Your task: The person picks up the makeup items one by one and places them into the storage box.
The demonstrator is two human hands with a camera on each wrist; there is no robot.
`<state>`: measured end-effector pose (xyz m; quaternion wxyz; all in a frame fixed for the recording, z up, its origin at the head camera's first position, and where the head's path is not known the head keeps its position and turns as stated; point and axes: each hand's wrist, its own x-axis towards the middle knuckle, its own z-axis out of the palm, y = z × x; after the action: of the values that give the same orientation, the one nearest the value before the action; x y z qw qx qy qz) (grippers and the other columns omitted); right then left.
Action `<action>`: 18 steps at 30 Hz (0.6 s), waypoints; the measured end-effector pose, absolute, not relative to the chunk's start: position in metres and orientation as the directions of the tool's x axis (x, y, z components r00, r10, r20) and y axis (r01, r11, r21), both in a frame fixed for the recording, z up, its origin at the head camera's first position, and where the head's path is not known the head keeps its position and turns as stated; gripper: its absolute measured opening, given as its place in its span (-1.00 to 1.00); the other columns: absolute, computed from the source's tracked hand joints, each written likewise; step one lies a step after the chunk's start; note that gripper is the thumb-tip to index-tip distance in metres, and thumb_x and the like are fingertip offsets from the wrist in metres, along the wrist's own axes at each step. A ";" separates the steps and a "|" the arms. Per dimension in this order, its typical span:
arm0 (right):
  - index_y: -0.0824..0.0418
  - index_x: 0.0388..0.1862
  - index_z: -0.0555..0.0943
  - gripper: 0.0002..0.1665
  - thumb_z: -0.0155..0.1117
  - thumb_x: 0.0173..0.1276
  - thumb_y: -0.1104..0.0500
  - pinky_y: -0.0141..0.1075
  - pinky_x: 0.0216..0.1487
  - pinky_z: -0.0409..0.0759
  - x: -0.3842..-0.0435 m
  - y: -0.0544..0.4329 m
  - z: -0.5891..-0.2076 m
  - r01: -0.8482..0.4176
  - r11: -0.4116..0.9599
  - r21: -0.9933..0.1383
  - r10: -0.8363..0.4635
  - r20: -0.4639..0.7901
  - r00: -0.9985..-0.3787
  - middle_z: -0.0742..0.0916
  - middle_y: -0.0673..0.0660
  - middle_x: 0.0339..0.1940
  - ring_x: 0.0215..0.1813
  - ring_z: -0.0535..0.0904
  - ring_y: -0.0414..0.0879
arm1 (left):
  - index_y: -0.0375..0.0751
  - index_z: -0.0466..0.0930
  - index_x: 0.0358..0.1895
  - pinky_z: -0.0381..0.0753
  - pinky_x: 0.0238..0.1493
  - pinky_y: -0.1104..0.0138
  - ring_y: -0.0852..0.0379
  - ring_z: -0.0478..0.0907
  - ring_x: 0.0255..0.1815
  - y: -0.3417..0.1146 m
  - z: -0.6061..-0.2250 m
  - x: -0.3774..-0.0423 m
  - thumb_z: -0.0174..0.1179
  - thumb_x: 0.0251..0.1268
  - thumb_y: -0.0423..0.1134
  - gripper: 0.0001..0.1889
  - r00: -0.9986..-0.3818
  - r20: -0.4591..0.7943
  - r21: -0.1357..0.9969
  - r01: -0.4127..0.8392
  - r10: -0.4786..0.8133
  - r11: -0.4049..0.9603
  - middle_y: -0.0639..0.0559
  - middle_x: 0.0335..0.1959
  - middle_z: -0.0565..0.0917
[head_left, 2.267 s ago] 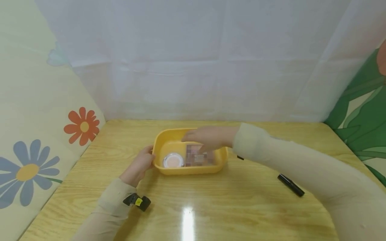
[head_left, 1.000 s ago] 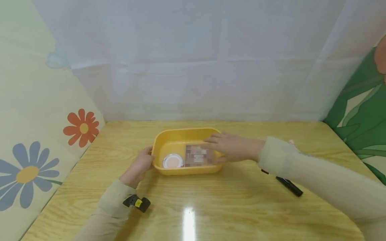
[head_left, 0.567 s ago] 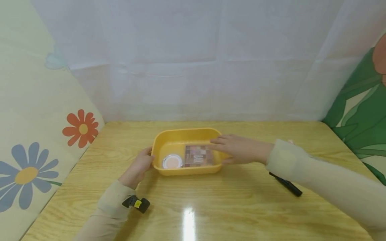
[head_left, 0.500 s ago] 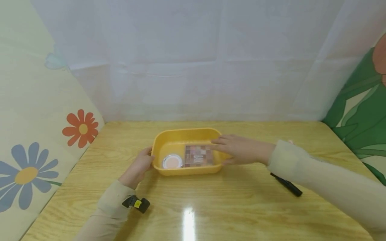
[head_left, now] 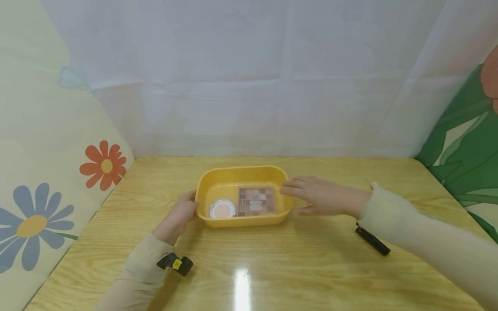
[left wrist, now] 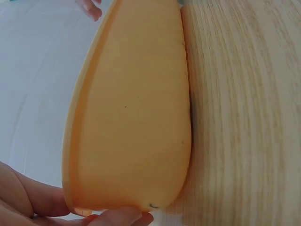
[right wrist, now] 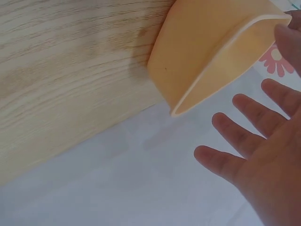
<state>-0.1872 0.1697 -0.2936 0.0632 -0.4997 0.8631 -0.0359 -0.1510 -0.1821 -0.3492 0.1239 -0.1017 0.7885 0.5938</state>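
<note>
yellow plastic basin (head_left: 243, 221) on a wood-grain table (head_left: 311, 276), left hand (head_left: 180, 212) gripping its left end, right hand (head_left: 317, 195) by the other, fingers spread and holding nothing, round compact (head_left: 222, 209) and eyeshadow palette (head_left: 256, 201) inside

Light is soft; white glare (head_left: 242, 288) streaks the glossy yellow wood-grain counter (head_left: 288, 259) at the head view's bottom centre; wrist views look hazy.

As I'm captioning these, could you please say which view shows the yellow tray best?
The head view: the yellow tray shows almost whole, inside included. The left wrist view shows mainly outer wall; the right wrist view, part of its outside and inside.
</note>
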 end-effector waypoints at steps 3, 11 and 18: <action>0.36 0.40 0.34 -0.26 0.34 0.33 0.10 0.17 0.30 0.30 -0.186 0.175 -0.294 -0.862 0.492 -0.120 -0.871 -0.058 -0.488 0.44 0.36 0.36 0.35 0.32 0.30 | -0.57 -0.13 0.47 0.32 0.29 -0.05 -0.29 0.25 0.34 -0.182 -0.349 -0.151 -0.32 0.46 -0.49 -0.45 -0.948 -0.319 0.909 -0.310 -0.015 0.277 -0.51 0.43 0.08; 0.36 0.38 0.35 -0.27 0.36 0.30 0.15 0.19 0.28 0.31 -0.183 0.185 -0.298 -0.854 0.499 -0.147 -0.866 -0.040 -0.499 0.45 0.35 0.36 0.33 0.34 0.30 | -0.54 -0.13 0.48 0.31 0.30 -0.06 -0.29 0.24 0.35 -0.183 -0.347 -0.150 -0.32 0.49 -0.46 -0.45 -0.946 -0.324 0.910 -0.310 0.006 0.274 -0.48 0.44 0.08; 0.33 0.39 0.36 -0.29 0.34 0.33 0.14 0.19 0.29 0.31 -0.179 0.189 -0.297 -0.838 0.522 -0.157 -0.852 -0.049 -0.521 0.45 0.32 0.36 0.33 0.35 0.28 | -0.53 -0.14 0.48 0.30 0.31 -0.06 -0.28 0.22 0.36 -0.184 -0.347 -0.150 -0.32 0.50 -0.45 -0.45 -0.943 -0.332 0.910 -0.318 0.008 0.266 -0.47 0.45 0.07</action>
<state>-0.1791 0.1888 -0.2969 0.0597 -0.4856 0.8703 -0.0569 -0.1502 -0.1843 -0.3472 0.1363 -0.0987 0.7837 0.5979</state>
